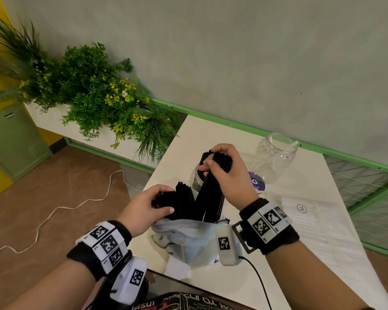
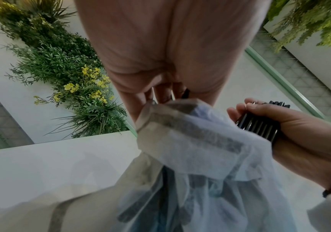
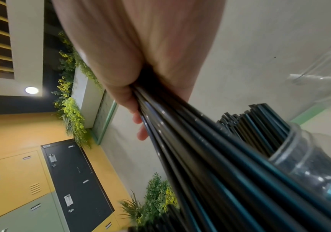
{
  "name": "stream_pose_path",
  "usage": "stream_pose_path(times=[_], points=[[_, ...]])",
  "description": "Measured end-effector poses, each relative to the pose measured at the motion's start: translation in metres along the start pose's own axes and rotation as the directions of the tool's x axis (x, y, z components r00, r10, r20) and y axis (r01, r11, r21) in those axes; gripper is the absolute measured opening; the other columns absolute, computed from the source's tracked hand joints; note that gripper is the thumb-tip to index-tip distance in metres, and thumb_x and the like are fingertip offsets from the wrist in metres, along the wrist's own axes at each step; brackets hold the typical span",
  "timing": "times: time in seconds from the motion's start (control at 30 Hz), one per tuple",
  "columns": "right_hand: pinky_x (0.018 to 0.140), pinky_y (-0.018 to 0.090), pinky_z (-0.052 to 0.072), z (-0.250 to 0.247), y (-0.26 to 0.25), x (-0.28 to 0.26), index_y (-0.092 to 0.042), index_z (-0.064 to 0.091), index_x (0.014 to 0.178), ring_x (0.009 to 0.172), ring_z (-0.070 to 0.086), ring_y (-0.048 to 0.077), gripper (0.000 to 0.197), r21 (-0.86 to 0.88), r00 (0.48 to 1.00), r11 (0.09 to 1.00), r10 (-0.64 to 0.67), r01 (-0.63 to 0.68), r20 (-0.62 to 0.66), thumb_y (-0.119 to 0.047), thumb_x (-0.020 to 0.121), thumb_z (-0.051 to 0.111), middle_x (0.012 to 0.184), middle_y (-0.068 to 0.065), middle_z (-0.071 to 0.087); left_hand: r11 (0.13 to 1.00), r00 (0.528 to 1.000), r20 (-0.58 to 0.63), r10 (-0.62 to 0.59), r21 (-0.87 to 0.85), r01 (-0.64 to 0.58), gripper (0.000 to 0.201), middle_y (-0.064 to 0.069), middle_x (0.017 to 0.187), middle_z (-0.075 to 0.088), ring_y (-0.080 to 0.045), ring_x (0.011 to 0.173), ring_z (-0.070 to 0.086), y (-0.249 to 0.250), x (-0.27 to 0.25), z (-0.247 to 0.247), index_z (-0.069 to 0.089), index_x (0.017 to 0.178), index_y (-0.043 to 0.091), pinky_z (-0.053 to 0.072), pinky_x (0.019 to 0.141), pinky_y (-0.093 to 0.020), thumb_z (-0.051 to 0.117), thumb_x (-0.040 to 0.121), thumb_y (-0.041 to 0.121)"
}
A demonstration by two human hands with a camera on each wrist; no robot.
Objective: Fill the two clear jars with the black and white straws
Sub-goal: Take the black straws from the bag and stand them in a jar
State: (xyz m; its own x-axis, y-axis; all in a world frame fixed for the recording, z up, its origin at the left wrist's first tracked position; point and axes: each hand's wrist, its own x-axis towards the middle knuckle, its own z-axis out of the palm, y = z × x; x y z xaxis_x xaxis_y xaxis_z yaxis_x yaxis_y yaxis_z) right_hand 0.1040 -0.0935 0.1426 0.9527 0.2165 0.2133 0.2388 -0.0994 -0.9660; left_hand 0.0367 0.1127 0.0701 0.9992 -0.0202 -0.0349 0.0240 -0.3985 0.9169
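My right hand (image 1: 211, 159) grips a bundle of black straws (image 1: 211, 193) near its top end; the lower ends still stand in a crumpled clear plastic bag (image 1: 188, 238). My left hand (image 1: 159, 200) holds the remaining black straws (image 1: 182, 202) at the bag's mouth. Just behind stands a clear jar (image 1: 195, 177) with black straws in it, seen close in the right wrist view as the jar (image 3: 303, 158) beside the gripped bundle (image 3: 200, 141). A second clear jar (image 1: 276, 153) further right holds a couple of white straws. In the left wrist view the bag (image 2: 190, 141) hangs below my palm.
The white table (image 1: 211, 130) has a flat white packet (image 1: 311, 224) with an XL sticker on its right side and a purple round label (image 1: 257, 180) by the jars. Green plants (image 1: 99, 97) line the left; a white cable (image 1: 54, 211) lies on the floor.
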Motion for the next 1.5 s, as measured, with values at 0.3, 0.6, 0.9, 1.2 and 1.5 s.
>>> stream_pose_path(times=[0.3,0.6,0.9,1.2,1.5], points=[[0.090,0.062,0.047,-0.011,-0.023,0.016,-0.011,0.051,0.103,0.090,0.069,0.032,0.023,0.044,0.996,0.996,-0.081,0.082,-0.028,0.008,0.094,0.044,0.093,0.010,0.059,1.000,1.000,-0.013,-0.002,-0.016,0.002,0.034,0.009,0.107,0.068,0.001,0.095,0.062,0.003,-0.001,-0.002,0.061,0.110,0.028,0.047,0.087,-0.016,0.073,0.082,0.013],[0.089,0.064,0.048,-0.035,-0.038,0.025,-0.012,0.051,0.100,0.092,0.069,0.035,0.020,0.129,0.986,0.987,-0.081,0.101,-0.148,0.006,0.094,0.046,0.094,0.012,0.059,1.000,1.000,0.006,-0.010,-0.030,0.010,0.036,0.007,0.107,0.067,0.004,0.093,0.061,0.004,-0.001,-0.004,0.060,0.112,0.024,0.045,0.080,-0.007,0.071,0.083,0.007],[0.081,0.057,0.055,-0.053,-0.029,0.024,-0.015,0.049,0.102,0.091,0.069,0.032,0.022,0.176,0.956,0.981,-0.031,0.086,-0.291,0.005,0.095,0.045,0.091,0.008,0.061,1.000,1.000,0.019,-0.018,-0.025,0.019,0.037,0.009,0.105,0.068,0.004,0.090,0.062,0.006,0.002,-0.003,0.060,0.110,0.030,0.047,0.081,-0.010,0.071,0.082,0.008],[0.084,0.059,0.053,-0.045,-0.044,0.027,-0.010,0.048,0.107,0.089,0.069,0.030,0.020,0.084,0.988,0.995,-0.034,0.047,-0.148,0.006,0.095,0.045,0.092,0.009,0.060,1.000,1.000,0.027,-0.006,-0.013,0.006,0.036,0.011,0.106,0.067,0.006,0.093,0.061,0.007,0.006,-0.003,0.060,0.108,0.030,0.044,0.080,-0.006,0.072,0.082,0.008],[0.088,0.055,0.051,-0.033,-0.051,0.036,-0.013,0.049,0.108,0.088,0.070,0.019,0.022,-0.221,0.991,0.966,-0.124,0.133,0.052,0.003,0.095,0.043,0.095,0.010,0.062,1.000,1.000,0.024,-0.007,-0.001,0.007,0.036,0.013,0.104,0.066,0.009,0.091,0.060,0.009,0.006,-0.006,0.059,0.105,0.033,0.045,0.080,-0.009,0.072,0.081,0.008]])
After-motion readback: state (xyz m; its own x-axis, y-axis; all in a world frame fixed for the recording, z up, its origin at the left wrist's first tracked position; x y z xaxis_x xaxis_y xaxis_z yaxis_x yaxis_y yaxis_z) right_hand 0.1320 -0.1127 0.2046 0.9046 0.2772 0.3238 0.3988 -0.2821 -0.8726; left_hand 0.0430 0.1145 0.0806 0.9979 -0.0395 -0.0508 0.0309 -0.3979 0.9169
